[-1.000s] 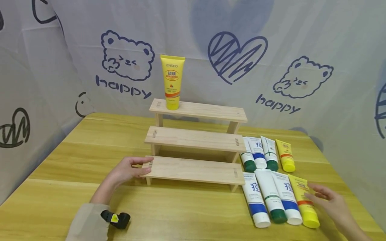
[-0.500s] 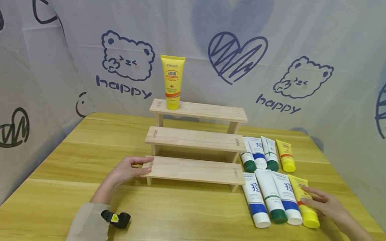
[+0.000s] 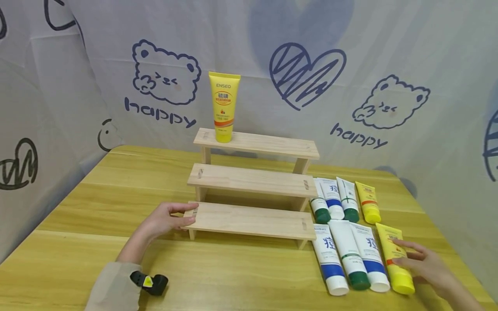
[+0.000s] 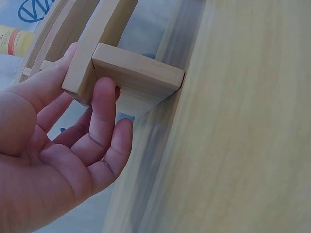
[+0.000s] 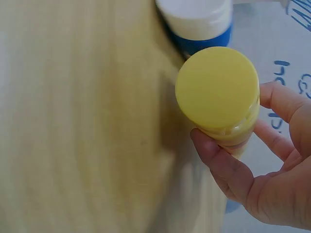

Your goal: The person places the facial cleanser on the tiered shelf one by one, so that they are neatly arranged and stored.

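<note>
My left hand (image 3: 165,220) grips the left end of the lowest step of a three-tier wooden display shelf (image 3: 249,220). In the left wrist view, fingers (image 4: 103,107) curl beneath the board (image 4: 80,73) beside its leg. At the right, my right hand (image 3: 429,268) holds a yellow squeeze tube (image 3: 400,280) by its sides, thumb and fingers on opposite edges. Its round yellow cap (image 5: 216,87) faces the right wrist camera. Another yellow tube (image 3: 223,106) stands upright, cap down, on the left of the top step.
Left of the held tube lie white tubes with blue bands (image 3: 371,259) and a white tube with a green cap (image 3: 350,255). Behind is a second row with a small yellow tube (image 3: 367,203). A printed cloth (image 3: 241,34) hangs behind the wooden table (image 3: 233,276).
My right hand has closed on the front yellow tube and shifted it slightly right, apart from the white tube beside it. The left hand has stayed on the shelf.
</note>
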Tool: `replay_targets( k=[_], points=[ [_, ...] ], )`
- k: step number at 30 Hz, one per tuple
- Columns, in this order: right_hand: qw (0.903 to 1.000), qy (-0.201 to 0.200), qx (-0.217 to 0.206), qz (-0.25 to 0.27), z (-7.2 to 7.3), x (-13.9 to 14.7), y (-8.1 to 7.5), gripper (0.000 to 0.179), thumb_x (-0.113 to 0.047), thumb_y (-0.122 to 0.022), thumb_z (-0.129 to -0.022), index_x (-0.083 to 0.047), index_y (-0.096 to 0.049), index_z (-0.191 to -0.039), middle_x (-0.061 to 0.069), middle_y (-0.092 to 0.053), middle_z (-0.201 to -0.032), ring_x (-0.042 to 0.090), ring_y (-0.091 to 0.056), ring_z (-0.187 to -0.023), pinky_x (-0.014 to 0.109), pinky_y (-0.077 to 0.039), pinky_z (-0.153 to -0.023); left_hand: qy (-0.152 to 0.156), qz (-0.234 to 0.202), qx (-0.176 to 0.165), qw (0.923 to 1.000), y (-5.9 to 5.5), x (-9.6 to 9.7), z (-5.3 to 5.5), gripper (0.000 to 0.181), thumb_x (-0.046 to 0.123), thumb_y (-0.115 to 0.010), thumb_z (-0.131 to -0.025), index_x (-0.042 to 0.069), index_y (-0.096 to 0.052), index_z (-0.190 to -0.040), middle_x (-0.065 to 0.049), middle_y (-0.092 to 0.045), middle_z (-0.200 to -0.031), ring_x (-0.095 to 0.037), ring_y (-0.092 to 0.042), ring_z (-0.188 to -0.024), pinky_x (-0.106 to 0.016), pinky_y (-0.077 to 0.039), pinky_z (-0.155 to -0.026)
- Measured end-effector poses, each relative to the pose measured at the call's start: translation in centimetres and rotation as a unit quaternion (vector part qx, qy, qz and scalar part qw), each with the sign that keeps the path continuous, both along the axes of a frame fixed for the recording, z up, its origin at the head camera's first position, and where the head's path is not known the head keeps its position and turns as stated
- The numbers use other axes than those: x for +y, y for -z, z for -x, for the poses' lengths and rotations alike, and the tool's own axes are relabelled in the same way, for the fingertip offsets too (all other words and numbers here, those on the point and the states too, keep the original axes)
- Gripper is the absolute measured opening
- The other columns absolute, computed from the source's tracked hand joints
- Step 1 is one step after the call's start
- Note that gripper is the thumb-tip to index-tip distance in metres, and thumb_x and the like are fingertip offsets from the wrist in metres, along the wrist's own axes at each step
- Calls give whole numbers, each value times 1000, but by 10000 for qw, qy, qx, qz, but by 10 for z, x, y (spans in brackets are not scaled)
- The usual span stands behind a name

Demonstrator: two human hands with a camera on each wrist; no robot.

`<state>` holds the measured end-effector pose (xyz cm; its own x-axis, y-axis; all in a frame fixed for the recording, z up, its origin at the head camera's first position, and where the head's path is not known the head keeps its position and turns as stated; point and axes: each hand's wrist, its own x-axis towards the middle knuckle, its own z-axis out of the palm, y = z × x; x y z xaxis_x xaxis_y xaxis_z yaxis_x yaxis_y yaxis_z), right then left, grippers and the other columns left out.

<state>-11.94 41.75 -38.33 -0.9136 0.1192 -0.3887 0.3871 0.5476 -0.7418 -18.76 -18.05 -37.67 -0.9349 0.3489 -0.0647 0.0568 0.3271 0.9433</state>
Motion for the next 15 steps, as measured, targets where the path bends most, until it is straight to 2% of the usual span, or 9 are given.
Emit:
replay_targets(
  k=[2,4,5,6,7,9,12,14,15],
  points=[
    [9997,11,149,171,6,17,11,50,-38,-66,-80,-41,-47,-126,38,-12,-136,45,-42,-107,45,-49,-70,3,3,12,10000,0,0,0,52,24,-64,-83,-1,-49,-127,-25,-35,-135,-31,-51,-104,-35,-48,-72],
    [9989,-15,275,390,9,29,16,53,-38,-66,-79,-51,-41,-124,35,-8,-139,38,-46,-106,45,-49,-70,-2,10,20,10000,-1,0,0,52,24,-64,-83,-1,-49,-127,-25,-35,-134,-32,-49,-106,-34,-48,-72],
    [9984,-74,334,456,11,32,17,58,-37,-65,-80,-49,-38,-129,34,-7,-139,35,-48,-105,46,-49,-71,-7,17,24,10000,-1,0,-1,52,24,-64,-83,-1,-49,-126,-25,-35,-134,-33,-49,-107,-34,-48,-72],
    [9979,-72,405,495,12,35,17,61,-38,-66,-79,-48,-36,-131,26,-22,-140,28,-52,-101,45,-49,-70,-6,15,29,10000,-1,0,-1,52,24,-64,-83,-1,-49,-126,-25,-35,-134,-33,-48,-107,-34,-48,-72],
    [9979,-82,454,447,12,32,12,62,-36,-65,-80,-47,-34,-132,18,-30,-139,23,-54,-99,45,-49,-70,-9,18,33,10000,-1,1,-1,51,23,-64,-83,-1,-49,-126,-25,-35,-134,-34,-47,-108,-34,-48,-72],
    [9976,-151,597,317,8,19,-3,58,-31,-63,-83,-51,-34,-129,19,-31,-138,18,-56,-94,45,-49,-70,-14,21,39,10000,-1,1,-1,51,23,-64,-83,-1,-49,-126,-25,-35,-134,-35,-46,-109,-34,-48,-72],
    [9964,-151,813,209,4,3,-18,57,-27,-62,-85,-53,-34,-127,20,-30,-139,29,-50,-103,43,-50,-69,-6,10,49,10000,-1,0,-1,51,23,-64,-83,-1,-49,-126,-25,-36,-134,-36,-44,-111,-34,-48,-72],
    [9949,-218,957,211,4,-6,-25,59,-24,-60,-87,-49,-32,-132,37,-7,-138,39,-40,-109,42,-50,-69,-6,6,44,10000,-1,0,-1,51,23,-64,-83,-1,-49,-126,-24,-36,-134,-37,-43,-112,-34,-48,-72],
    [9942,-221,1028,244,5,-9,-27,58,-23,-60,-87,-49,-33,-131,36,-7,-138,35,-42,-108,41,-50,-68,-8,4,41,10000,-1,0,-1,51,23,-64,-83,-1,-49,-126,-24,-36,-134,-37,-42,-112,-34,-48,-72]
  ],
)
